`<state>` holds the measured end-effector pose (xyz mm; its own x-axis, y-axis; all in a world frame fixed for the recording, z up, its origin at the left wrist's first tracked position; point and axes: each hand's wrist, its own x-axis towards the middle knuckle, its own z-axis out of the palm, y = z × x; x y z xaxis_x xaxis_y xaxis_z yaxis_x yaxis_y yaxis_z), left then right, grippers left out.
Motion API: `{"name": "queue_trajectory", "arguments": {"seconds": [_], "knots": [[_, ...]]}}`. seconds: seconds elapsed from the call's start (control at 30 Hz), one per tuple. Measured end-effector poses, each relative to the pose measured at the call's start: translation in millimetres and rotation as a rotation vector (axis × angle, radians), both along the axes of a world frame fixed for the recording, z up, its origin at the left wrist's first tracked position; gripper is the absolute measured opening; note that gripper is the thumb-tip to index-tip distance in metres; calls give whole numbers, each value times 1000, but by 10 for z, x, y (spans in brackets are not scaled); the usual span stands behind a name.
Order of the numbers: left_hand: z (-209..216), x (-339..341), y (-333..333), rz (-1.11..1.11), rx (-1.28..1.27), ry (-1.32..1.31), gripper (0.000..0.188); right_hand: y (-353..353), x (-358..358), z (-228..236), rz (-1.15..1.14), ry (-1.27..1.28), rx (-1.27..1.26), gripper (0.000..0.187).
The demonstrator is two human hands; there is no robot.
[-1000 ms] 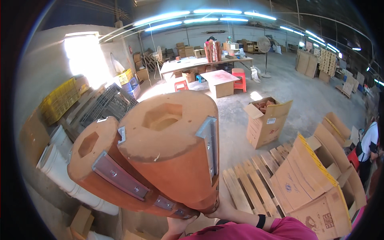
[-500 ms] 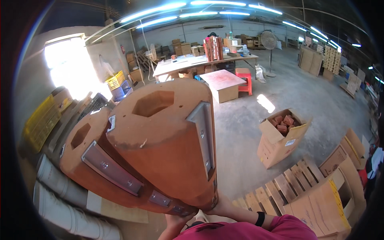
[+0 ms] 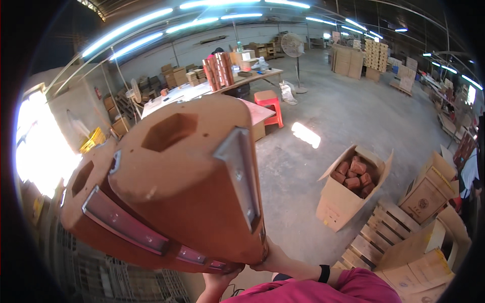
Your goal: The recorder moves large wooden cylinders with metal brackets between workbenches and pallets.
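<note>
Item, two pieces: a thick reddish-brown round column point(image 3: 187, 177) on the right and a matching reddish-brown round column point(image 3: 96, 240) on the left, side by side, apparently touching, raised in front of the person and tilted, top ends toward the left.
Fittings: hexagonal recess point(image 3: 169, 132) in the flat top of the right column; silver channel-shaped metal strip point(image 3: 240, 177) down its side; a similar metal strip point(image 3: 124, 222) down the left column.
Grip: bare left hand point(image 3: 221, 279) closed on the lower end of the left column; bare right hand point(image 3: 273, 258), black band point(image 3: 324, 273) at the wrist, closed on the lower end of the right column; fingers mostly hidden.
Handling, by judgement: stiff throughout, probably heavy, and top-heavy when held this low; matt, dusty-looking surface, so little slip expected; rims liable to chip, strip edges possibly sharp. Best hold: a palm under each base, or an arm around mid-length, clear of the metal.
Surroundings: near right, an open brown cardboard box point(image 3: 333, 209) of reddish-brown blocks point(image 3: 356, 177), near a slatted wooden pallet point(image 3: 365, 247); far, a red plastic stool point(image 3: 268, 98)
</note>
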<state>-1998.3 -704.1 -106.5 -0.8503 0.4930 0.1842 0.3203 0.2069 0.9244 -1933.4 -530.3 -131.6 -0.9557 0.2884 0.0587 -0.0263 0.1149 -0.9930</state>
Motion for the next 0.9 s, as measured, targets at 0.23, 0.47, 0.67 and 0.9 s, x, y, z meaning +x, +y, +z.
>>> {"name": "queue_trajectory", "arguments": {"seconds": [0.23, 0.47, 0.67, 0.9], "knots": [[-166, -1398, 1144, 20, 123, -156, 35, 1139, -1400, -13, 23, -75, -3, 74], [-28, -2741, 2267, 47, 165, -85, 37, 2239, -2793, 84, 2, -39, 79, 75], [-303, -4162, 3113, 10, 34, -4, 41, 3102, -4050, 91, -85, -106, 83, 74], [-115, -5486, 4298, 7, 35, 79, 46, 4184, -5320, 148, -119, 24, -22, 71]]}}
